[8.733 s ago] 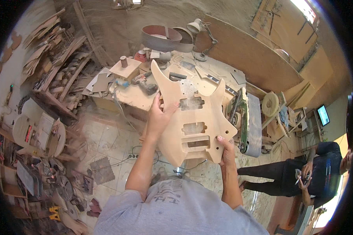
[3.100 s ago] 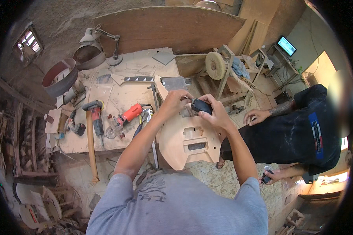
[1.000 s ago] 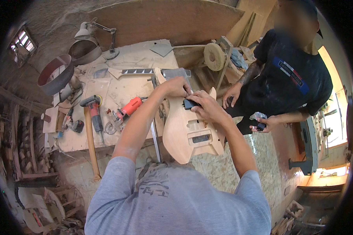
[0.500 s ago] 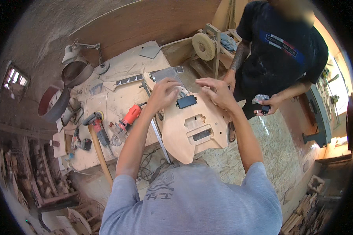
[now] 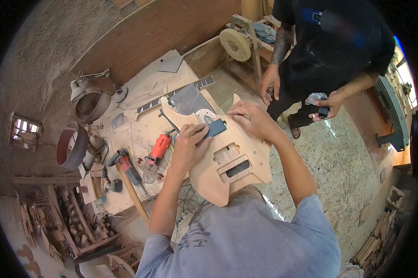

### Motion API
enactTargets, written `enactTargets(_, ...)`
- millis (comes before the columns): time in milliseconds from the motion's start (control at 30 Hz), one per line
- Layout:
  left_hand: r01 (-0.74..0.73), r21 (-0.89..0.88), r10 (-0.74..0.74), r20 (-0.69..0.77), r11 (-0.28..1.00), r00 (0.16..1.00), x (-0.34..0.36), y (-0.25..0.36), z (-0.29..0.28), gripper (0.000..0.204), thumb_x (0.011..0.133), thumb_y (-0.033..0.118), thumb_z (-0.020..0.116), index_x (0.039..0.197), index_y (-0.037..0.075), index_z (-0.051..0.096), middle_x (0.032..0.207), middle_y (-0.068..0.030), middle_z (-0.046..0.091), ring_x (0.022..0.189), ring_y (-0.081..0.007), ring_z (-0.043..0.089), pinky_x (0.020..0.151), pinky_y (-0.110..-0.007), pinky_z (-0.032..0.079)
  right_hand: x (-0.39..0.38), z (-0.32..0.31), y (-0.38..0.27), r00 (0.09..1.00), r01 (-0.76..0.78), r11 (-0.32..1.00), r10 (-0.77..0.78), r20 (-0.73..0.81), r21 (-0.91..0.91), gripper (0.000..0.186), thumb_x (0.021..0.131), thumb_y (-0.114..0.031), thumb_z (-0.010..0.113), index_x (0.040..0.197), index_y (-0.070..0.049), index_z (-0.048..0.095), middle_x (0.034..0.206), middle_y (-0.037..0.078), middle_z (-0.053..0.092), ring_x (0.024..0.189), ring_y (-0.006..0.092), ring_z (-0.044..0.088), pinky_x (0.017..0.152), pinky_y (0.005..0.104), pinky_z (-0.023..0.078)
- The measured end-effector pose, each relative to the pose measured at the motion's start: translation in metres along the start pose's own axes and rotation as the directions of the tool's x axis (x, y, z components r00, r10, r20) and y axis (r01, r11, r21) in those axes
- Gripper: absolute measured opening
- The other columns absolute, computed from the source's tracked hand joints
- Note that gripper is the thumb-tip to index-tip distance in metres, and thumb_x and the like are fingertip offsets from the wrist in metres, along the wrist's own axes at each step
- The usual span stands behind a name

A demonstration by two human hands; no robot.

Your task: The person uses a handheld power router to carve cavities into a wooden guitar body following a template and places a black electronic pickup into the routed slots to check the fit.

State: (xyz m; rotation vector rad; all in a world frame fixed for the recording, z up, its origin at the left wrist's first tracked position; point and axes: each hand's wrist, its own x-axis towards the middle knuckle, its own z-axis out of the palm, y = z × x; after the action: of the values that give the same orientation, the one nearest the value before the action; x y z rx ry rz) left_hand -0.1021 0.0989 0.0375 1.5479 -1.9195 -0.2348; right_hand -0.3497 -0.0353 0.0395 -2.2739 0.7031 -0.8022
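Note:
An unfinished pale wooden guitar body (image 5: 206, 185), with routed pockets in its face, lies at the front of the workbench. A black guitar pickup (image 5: 215, 128) rests on its upper part, beside a round pale ring with a grey centre. My left hand (image 5: 190, 143) is closed at the pickup's left end, fingertips on it and palm over the body. My right hand (image 5: 251, 118) has its fingers bent over the body's upper right edge, gripping it, apart from the pickup. The thumb's hold there is partly hidden.
On the workbench (image 5: 172, 69) lie a fretted guitar neck (image 5: 172, 97), a red router (image 5: 160, 147), an angle grinder (image 5: 128, 167) and a desk lamp (image 5: 120, 92). A buffing wheel (image 5: 235, 45) stands behind. At right, a co-worker (image 5: 329, 51) holds a small black part.
My left hand has come down onto the left end of the pickup, and my right hand has settled on the body's edge. The co-worker's free hand has lowered. The view has shifted.

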Motion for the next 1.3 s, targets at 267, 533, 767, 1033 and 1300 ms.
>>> enactTargets(267,0.058,0.039,-0.055,-0.076,0.998,0.996,-0.006,0.005,0.009,0.035,0.084,0.011,0.085,0.118,0.003,0.080,0.125,-0.0121,0.075,0.112,-0.0325,0.067,0.097,-0.041,0.057,-0.006,0.005,-0.003,0.989,0.147,0.975,-0.143,0.037,-0.165,0.031,0.087,-0.004,0.070,0.116,-0.007,0.080,0.132,0.013,0.069,0.129,0.0366,0.057,0.111,0.0459,0.047)
enactTargets(533,0.097,0.040,-0.091,-0.136,0.994,0.987,-0.005,0.012,0.019,0.041,0.080,0.008,0.088,0.119,0.007,0.079,0.128,-0.0094,0.075,0.110,-0.0347,0.068,0.099,-0.045,0.057,-0.008,-0.014,0.015,0.994,-0.023,0.996,0.014,0.106,0.081,0.039,0.082,-0.003,0.071,0.121,-0.006,0.077,0.142,0.013,0.064,0.138,0.0378,0.052,0.115,0.0477,0.043)
enactTargets(767,0.151,0.053,-0.145,-0.103,0.987,0.984,-0.009,0.012,0.019,0.045,0.079,0.009,0.089,0.123,0.009,0.077,0.131,-0.0078,0.073,0.112,-0.0358,0.067,0.099,-0.045,0.058,0.012,-0.012,0.018,0.958,0.190,0.970,-0.149,0.244,-0.154,0.047,0.077,-0.005,0.074,0.123,-0.013,0.079,0.144,0.010,0.064,0.140,0.0364,0.051,0.117,0.0549,0.038)
enactTargets(1033,0.162,0.042,-0.158,-0.085,0.986,0.984,-0.007,0.011,0.018,0.050,0.075,0.009,0.091,0.123,0.010,0.077,0.129,-0.0097,0.075,0.109,-0.0345,0.068,0.101,-0.046,0.058,0.022,-0.019,0.026,0.918,0.253,0.961,-0.202,0.342,-0.111,0.053,0.068,-0.006,0.077,0.119,-0.020,0.080,0.146,0.007,0.062,0.138,0.0361,0.052,0.116,0.0591,0.039)
enactTargets(1300,0.166,0.023,-0.164,-0.075,0.986,0.984,-0.006,0.010,0.017,0.051,0.075,0.009,0.091,0.124,0.010,0.077,0.131,-0.0093,0.075,0.111,-0.0337,0.068,0.101,-0.046,0.058,0.038,-0.014,0.026,0.892,0.393,0.894,-0.313,0.327,-0.217,0.042,0.076,-0.009,0.078,0.117,-0.007,0.074,0.133,0.010,0.064,0.127,0.0345,0.058,0.110,0.0568,0.046)
